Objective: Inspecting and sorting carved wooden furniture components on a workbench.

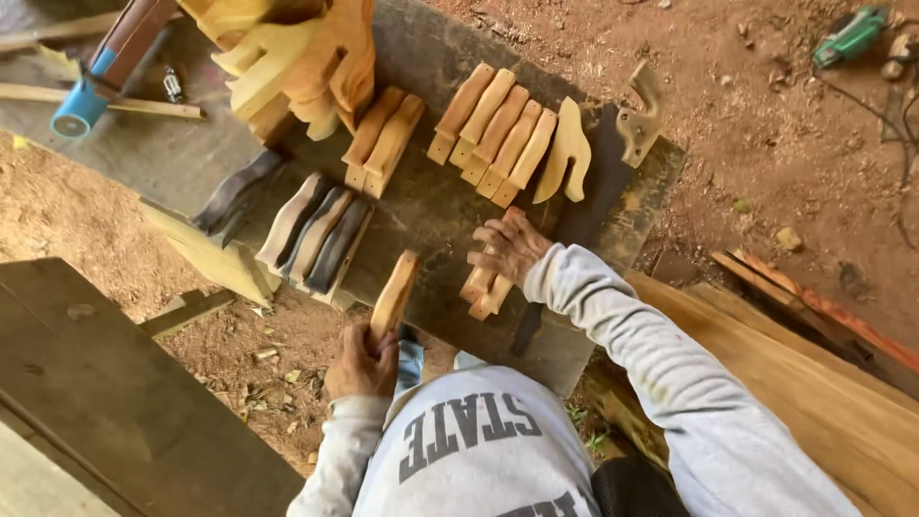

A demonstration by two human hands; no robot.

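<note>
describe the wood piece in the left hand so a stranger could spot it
Start at the dark work board covered in rows of wooden pieces. At its near edge, the left hand grips one tan wooden piece. Unlike the others lying flat, it stands raised off the board.

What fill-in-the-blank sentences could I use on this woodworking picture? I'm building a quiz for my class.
1. The left hand holds one wooden piece ____.
2. The right hand rests on a small stack of pieces lying on the dark ____.
3. The green power tool lies on the ____.

Missing words: upright; board; ground
</note>
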